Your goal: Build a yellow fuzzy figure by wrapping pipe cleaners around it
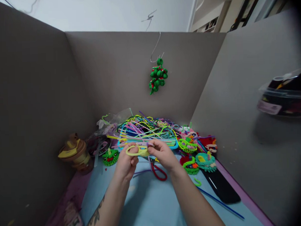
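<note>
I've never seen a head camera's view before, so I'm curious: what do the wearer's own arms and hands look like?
The left hand and right hand are ungloved. The left forearm is sleeveless and bears a dark, leaf-like tattoo; the right forearm is sleeveless too, with no marking visible.

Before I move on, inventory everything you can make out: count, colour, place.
Loop: one, yellow, centre
Scissors: one, red handles, below loop
Tray: one, blue, beyond loop
Fuzzy stems: many, mixed colours, over tray
Fuzzy figure: one, green, left of tray
Fuzzy pieces: several, multicoloured, right
Ornament: one, green and red, hanging at back
Container: one, brown, left
Slab: one, black, right
Bin: one, dark, far right
Mat: one, light blue, underneath
Panels: three, grey, around
Left hand: one, bare, at loop
Right hand: one, bare, at loop
</note>
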### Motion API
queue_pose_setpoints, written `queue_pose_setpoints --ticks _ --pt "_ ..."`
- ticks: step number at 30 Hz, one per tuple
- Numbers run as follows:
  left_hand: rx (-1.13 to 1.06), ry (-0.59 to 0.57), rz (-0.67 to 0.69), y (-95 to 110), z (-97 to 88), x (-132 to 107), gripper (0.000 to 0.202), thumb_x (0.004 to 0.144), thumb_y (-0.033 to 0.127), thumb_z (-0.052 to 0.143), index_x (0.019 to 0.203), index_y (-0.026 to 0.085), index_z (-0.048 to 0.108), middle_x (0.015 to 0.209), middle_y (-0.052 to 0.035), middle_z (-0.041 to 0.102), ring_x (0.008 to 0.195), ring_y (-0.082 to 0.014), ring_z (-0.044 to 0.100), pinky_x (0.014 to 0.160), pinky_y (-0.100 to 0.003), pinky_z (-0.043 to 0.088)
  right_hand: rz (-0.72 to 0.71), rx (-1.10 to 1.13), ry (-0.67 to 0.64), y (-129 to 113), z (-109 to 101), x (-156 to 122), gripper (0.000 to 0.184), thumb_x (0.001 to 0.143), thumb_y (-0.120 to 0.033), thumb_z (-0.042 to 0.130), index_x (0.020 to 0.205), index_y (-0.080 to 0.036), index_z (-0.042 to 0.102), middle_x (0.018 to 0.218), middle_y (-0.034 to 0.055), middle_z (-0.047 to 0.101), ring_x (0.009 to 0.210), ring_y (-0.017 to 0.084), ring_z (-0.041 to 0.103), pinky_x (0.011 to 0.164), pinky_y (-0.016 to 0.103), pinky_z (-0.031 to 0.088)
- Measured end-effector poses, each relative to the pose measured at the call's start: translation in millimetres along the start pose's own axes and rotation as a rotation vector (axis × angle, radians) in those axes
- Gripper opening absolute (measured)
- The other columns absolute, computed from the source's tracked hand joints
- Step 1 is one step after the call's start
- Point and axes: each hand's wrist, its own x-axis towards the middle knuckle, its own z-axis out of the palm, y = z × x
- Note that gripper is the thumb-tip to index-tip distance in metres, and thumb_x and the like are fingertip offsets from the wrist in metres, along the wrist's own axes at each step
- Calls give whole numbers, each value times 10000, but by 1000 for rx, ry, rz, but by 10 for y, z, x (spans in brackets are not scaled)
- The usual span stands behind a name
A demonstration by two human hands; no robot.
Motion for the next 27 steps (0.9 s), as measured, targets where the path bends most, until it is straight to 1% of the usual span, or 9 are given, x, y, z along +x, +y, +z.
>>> queue_pose_setpoints --ticks 2,5,9,11,15,19,22,25,27 --pt "48 10 42 -1 -12 9 397 567 292 788 782 171 477 514 115 412 325 14 246 322 -122 156 1 -7 3 -5 9 -2 263 668 -397 714 726 -175 585 677 -21 514 618 103 461 594 218 389" --pt "196 54 154 -16 -48 38 344 580 307 778 734 162 507 488 102 432 345 -7 298 335 -131 192 1 -19 -5 1 19 1 255 659 -396 720 715 -174 608 677 -17 534 621 106 478 605 224 406" --pt "440 149 301 -37 -92 60 248 615 321 745 711 147 597 540 46 549 439 -60 452 415 -162 326 4 8 14 27 26 9 243 644 -390 734 709 -179 633 677 -14 570 627 113 509 617 234 437" --pt "527 172 365 -37 -106 60 213 628 316 732 719 145 643 602 15 606 516 -91 517 484 -187 388 10 41 25 34 26 8 244 642 -382 739 764 -185 662 727 -1 612 661 126 545 644 249 460" --pt "635 128 385 3 -134 56 166 646 306 708 715 155 695 659 -19 663 576 -130 565 554 -227 436 16 53 -41 23 17 -1 270 663 -340 735 895 -204 706 843 28 675 779 158 605 737 285 485" --pt "711 49 349 82 -175 62 157 676 298 680 742 159 704 712 -41 689 619 -156 594 583 -245 458 42 48 -88 35 10 1 243 643 -304 752 865 -208 725 848 28 694 777 160 620 750 295 492" --pt "821 40 392 123 -207 72 164 705 300 650 785 160 684 716 -39 678 627 -160 600 578 -247 460 37 20 -78 51 21 8 205 642 -294 748 824 -203 730 800 22 694 743 155 618 725 286 492" --pt "984 120 540 131 -233 81 174 701 273 648 838 166 641 748 -30 653 645 -160 589 583 -254 462 27 -11 -57 48 46 11 177 654 -287 731 807 -197 732 784 23 693 723 152 613 708 282 492" --pt "1089 161 669 119 -253 89 186 701 268 655 857 175 615 805 -35 637 716 -176 592 623 -271 475 26 -29 -39 41 57 14 167 661 -271 717 810 -198 733 784 23 695 717 151 609 696 278 492"
